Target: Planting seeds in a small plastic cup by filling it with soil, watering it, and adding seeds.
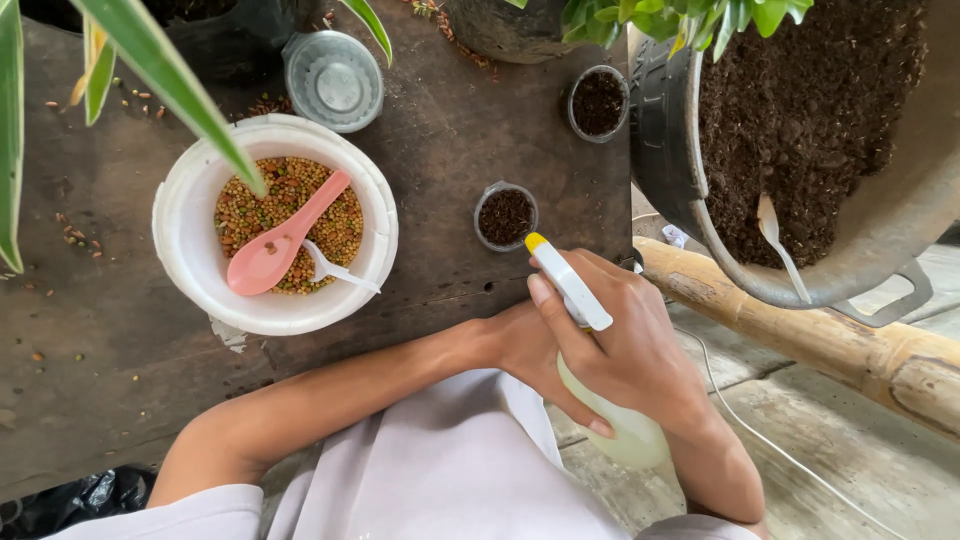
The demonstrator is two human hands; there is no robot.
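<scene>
Nearest, we are seeing both hands gathered on a spray bottle [600,400] at the table's near right edge. The right hand [630,345] is wrapping the bottle's white head, fingers pressed together and curled over it, the thumb lying along the pale yellowish body. The left hand [515,345] is reaching in from the left and sitting behind the right one; its fingers are hidden, so we cannot tell how they are set. The bottle's yellow nozzle tip [536,241] is pointing far, toward a small cup of dark soil [506,215] just beyond it on the dark wooden table [110,340].

Further left, a white bowl of mixed pellets [275,225] is holding a pink spoon [280,240] and a small white spoon [335,268]. Farther still, a second soil cup [598,102] and an upturned clear lid [333,80] are sitting on the table. Off to the right, a large grey tub of soil [820,130] is carrying a white spoon [780,240], above a bamboo pole [800,330].
</scene>
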